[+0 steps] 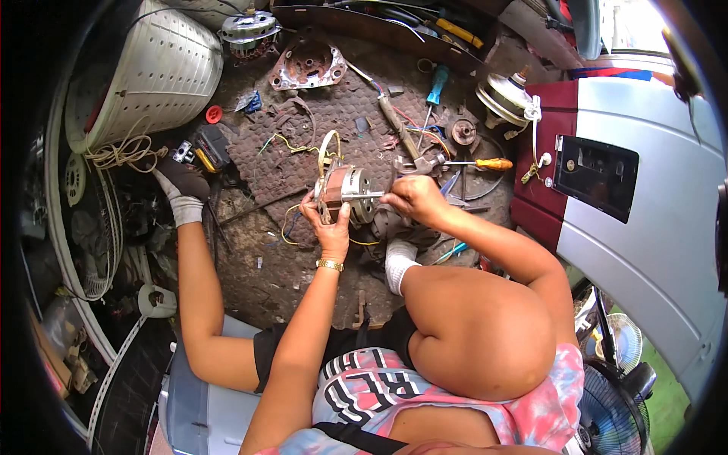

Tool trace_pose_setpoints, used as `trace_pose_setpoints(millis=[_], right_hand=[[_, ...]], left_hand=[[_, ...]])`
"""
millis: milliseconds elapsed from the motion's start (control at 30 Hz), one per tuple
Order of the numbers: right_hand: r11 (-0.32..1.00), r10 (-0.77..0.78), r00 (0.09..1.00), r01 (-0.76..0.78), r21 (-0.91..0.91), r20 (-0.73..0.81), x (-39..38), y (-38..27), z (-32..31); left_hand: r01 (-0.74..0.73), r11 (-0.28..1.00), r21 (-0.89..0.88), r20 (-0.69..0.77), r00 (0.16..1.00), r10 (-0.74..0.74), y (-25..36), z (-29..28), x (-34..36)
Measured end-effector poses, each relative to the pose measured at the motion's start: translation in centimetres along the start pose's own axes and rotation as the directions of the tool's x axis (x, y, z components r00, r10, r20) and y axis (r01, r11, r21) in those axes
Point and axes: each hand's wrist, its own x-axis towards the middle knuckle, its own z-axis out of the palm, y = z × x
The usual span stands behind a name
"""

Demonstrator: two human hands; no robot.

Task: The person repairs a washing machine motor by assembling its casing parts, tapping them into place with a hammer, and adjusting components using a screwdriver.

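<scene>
My left hand (330, 231) grips an electric motor (334, 193) from its near side, fingers and thumb around the body, and the motor is tilted on its side. A pale cable loops up from the motor's top. To the right of it, my right hand (415, 199) is closed on the end of a thin metal rod (365, 195) that lies level across the motor. Whether the rod is a tool's shank or part of the motor I cannot tell. Just behind my right hand are a hammer (413, 163) and a screwdriver (493, 164) with an orange handle.
A rusty motor bracket (307, 64), a blue-handled screwdriver (437, 85) and a white pulley (504, 98) lie farther back. At left stand a perforated drum (155, 72) and a dark tool (211, 148). A grey-and-maroon appliance panel (644, 136) bounds the right.
</scene>
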Motion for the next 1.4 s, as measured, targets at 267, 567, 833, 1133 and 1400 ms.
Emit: trace_pose_setpoints(millis=[267, 567, 833, 1133, 1400], right_hand=[[0.851, 0.428, 0.882, -0.466, 0.24, 0.195, 1.9, -2.7, -1.9], [0.681, -0.496, 0.819, 0.573, -0.456, 0.289, 1.9, -1.4, -3.6], [0.848, -0.409, 0.911, 0.398, -0.349, 0.046, 4.8, -1.1, 1.1], [0.935, -0.311, 0.948, 0.292, -0.201, -0.069, 5.5, -2.0, 1.6], [0.98, 0.199, 0.978, -0.2, 0.01, 0.056, 5.2, -3.9, 2.3]], left_hand=[[0.084, 0.99, -0.115, -0.013, 0.996, -0.086, -0.2, -0.8, 0.1], [0.141, 0.968, -0.206, 0.041, 0.99, -0.135, 0.6, -1.3, 0.2], [0.141, 0.969, -0.204, -0.005, 0.989, -0.145, 1.3, 0.0, -0.2], [0.051, 0.997, -0.062, -0.085, 0.995, -0.056, 0.2, 0.4, -0.1], [0.018, 0.999, 0.037, -0.142, 0.99, -0.013, 1.6, -0.1, -0.3]])
